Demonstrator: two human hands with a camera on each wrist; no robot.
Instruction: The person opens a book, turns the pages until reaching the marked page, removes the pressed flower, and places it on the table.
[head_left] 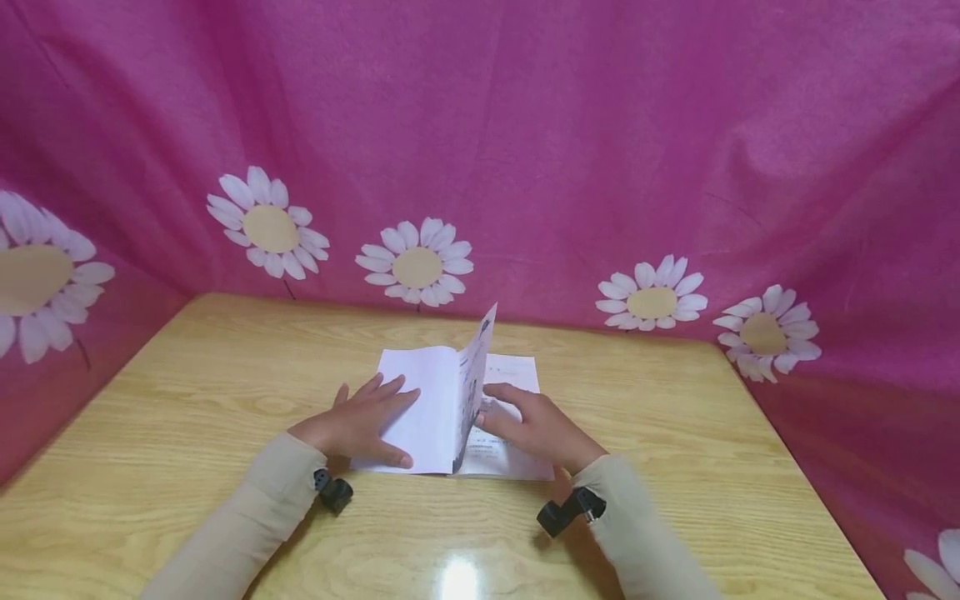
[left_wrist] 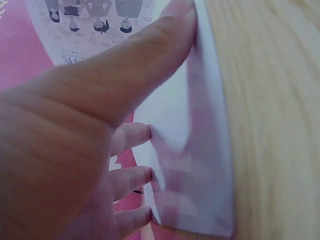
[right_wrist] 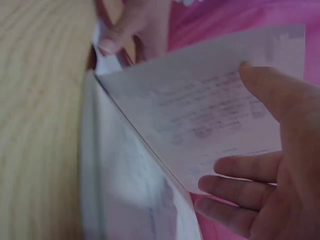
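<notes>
An open booklet lies near the middle of the wooden table, with one printed page standing almost upright at its spine. On the white left-hand page, my left hand rests with its fingers spread and straight. To the right of the raised page is my right hand, over the printed right-hand side. In the right wrist view its thumb touches the face of that page, and the other fingers are loosely extended. Printed figures of people show upside down on a page in the left wrist view.
The wooden table extends on all sides of the booklet. A pink cloth with large white daisies hangs behind and beside the table. Both wrists wear small black devices, the left one and the right one.
</notes>
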